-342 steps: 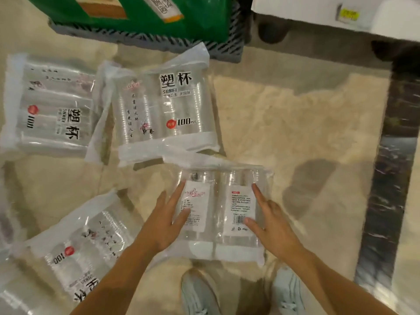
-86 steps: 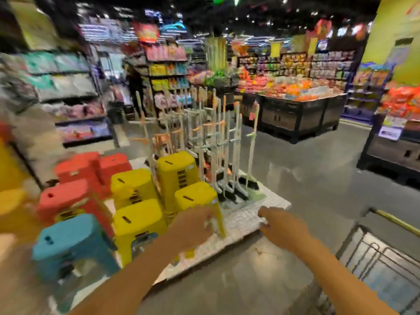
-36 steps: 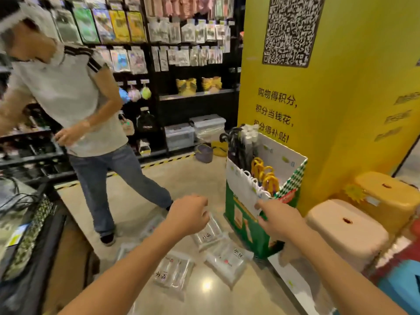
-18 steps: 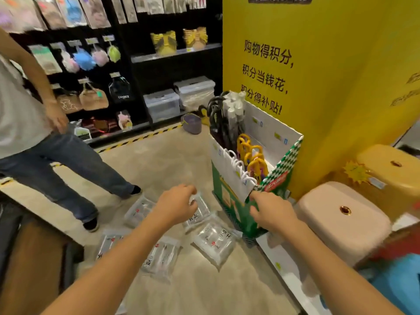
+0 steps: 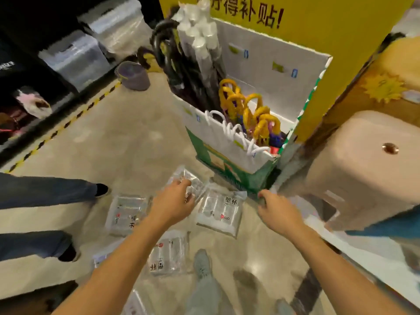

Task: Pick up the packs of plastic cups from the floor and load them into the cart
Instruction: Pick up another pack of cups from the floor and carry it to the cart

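Shop floor: clear cup packs lying flat, printed labels up.

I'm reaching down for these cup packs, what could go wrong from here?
Your shoe sits right beside the nearest pack; a step could crush it. A bystander's feet stand close to the left pack; you might bump them bending down. Your right hand is near the umbrella box and could knock it.

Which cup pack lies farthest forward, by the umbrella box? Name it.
The pack partly behind the left hand, at the green umbrella box's foot; the others lie nearer the person's feet.
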`<state>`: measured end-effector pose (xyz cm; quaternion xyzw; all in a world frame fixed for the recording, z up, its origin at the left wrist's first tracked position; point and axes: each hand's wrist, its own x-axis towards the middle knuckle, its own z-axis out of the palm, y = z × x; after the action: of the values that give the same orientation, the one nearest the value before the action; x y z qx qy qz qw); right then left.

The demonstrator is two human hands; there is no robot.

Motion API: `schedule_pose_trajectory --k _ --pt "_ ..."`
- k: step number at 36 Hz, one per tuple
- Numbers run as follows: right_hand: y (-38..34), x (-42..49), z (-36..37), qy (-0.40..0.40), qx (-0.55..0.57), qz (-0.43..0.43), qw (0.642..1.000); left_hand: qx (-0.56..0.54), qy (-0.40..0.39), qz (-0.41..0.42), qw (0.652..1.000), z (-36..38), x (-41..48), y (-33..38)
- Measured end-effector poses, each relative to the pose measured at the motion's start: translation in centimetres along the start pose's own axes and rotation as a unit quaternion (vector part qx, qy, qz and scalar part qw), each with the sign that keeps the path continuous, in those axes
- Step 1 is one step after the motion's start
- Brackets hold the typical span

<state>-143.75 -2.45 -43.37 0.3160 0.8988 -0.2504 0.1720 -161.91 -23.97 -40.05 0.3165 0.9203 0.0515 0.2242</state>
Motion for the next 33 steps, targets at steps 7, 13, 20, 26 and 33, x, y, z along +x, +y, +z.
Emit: schedule_pose_trajectory --k 7,13,20,26,33 --pt "2.5 8.5 12.8 -0.056 0.104 0.095 0.988 0.005 -0.065 0.021 0.998 10.8 11.6 -6.6" --pt "6.3 17.0 26.0 -0.064 0.167 0.13 0.975 -0.019 -0.1 0.038 0.994 25.1 18.9 -11.8" --pt "12.3 27.4 42.7 -0.077 0.212 0.148 0.963 -0.024 -0.15 0.026 0.988 42.7 27.0 -17.6" --pt "16.4 34.7 53.0 -0.034 0.239 0.124 0.962 -0.053 -0.118 0.04 0.991 55.7 34.3 -22.8" --pt "17.8 37.9 59.2 0.007 0.309 0.085 0.947 -0.125 -0.049 0.053 0.989 62.0 37.1 -23.6"
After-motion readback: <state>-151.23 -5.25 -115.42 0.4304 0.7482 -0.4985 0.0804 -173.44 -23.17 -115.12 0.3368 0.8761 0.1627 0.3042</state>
